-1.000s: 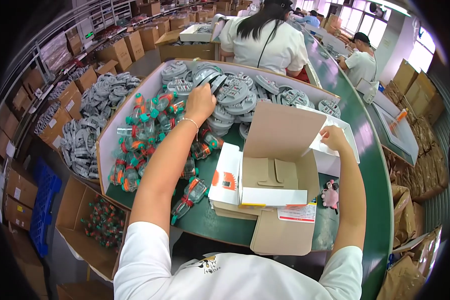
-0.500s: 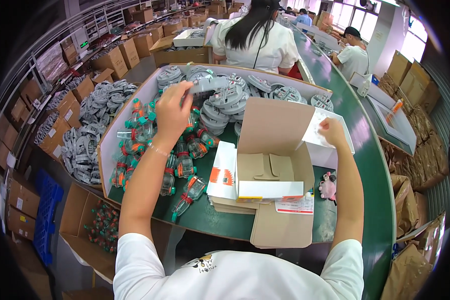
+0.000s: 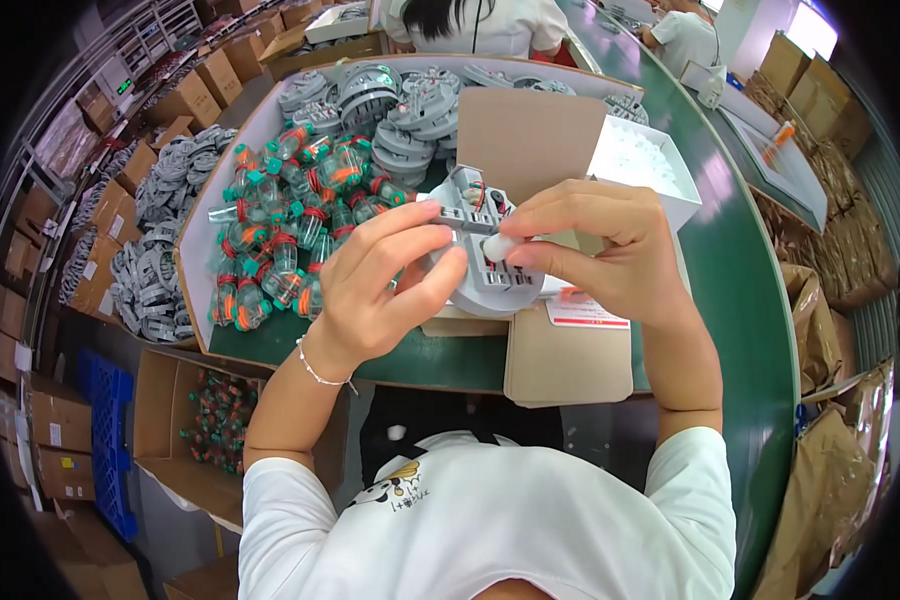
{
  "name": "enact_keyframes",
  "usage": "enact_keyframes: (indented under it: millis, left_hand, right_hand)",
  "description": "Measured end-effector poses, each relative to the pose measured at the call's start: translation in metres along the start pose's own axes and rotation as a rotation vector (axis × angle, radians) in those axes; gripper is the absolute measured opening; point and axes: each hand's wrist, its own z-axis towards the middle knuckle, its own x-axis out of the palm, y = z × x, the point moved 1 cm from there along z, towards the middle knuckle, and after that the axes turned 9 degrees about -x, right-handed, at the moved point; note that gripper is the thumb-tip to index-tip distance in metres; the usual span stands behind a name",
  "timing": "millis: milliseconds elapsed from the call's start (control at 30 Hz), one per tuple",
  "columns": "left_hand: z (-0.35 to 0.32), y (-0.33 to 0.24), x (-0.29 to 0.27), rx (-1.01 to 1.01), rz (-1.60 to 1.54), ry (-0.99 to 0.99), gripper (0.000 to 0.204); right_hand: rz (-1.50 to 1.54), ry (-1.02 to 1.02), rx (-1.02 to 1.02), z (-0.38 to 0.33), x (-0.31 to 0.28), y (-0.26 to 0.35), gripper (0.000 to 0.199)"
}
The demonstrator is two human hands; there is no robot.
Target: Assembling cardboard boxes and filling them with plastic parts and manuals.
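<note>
My left hand (image 3: 375,285) grips a grey round plastic base (image 3: 492,297) by its left side, fingers closed on it. Its upper face shows raised compartments, red and black wires and small fittings. Pinched between thumb and fingers of my right hand (image 3: 605,245) is a small white cylindrical piece (image 3: 497,247), which meets the base near its middle. Both hands are above an open brown-and-white carton (image 3: 530,125), whose lower part they mostly hide. Flat brown cardboard pieces (image 3: 570,358) lie stacked at the table's near edge.
Several clear bottles with green caps (image 3: 285,255) crowd the left of the green table (image 3: 440,360). Behind them more grey bases (image 3: 410,115) are heaped inside a low white wall. A white box (image 3: 660,165) of small white pieces stands right. Below left is a carton (image 3: 165,400).
My left hand has brought the grey base from the pile to in front of me. My right hand has come from the white box to the base with a white piece. The view has tilted down.
</note>
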Motion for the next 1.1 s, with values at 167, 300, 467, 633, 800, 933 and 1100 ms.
enact_keyframes:
  millis: [167,300,467,633,800,933,1100]
  left_hand:
    - [-0.006,-0.015,-0.004,0.000,-0.038,-0.004,0.035]
    - [-0.011,-0.017,-0.003,-0.053,-0.050,-0.035,0.035]
    - [-0.023,-0.024,-0.001,-0.124,-0.013,-0.025,0.035]
    - [-0.039,-0.024,-0.002,-0.312,-0.131,-0.048,0.038]
    - [-0.094,0.004,-0.048,-0.821,0.166,0.416,0.040]
    - [-0.123,-0.002,-0.048,-0.904,0.302,0.749,0.041]
    - [-0.147,-0.008,-0.044,-0.913,0.191,0.524,0.043]
  right_hand:
    - [-0.015,-0.059,0.028,-0.016,0.013,0.012,0.030]
    - [-0.086,-0.043,0.048,-0.024,0.017,0.012,0.044]
    - [0.002,-0.060,0.109,-0.031,0.038,-0.003,0.063]
    - [0.153,-0.146,0.324,-0.036,0.049,-0.030,0.074]
    - [-0.110,0.028,0.546,-0.050,0.038,-0.079,0.077]
    - [-0.132,0.180,0.524,-0.057,0.057,-0.097,0.075]
    - [-0.110,0.168,0.569,-0.060,0.061,-0.104,0.071]
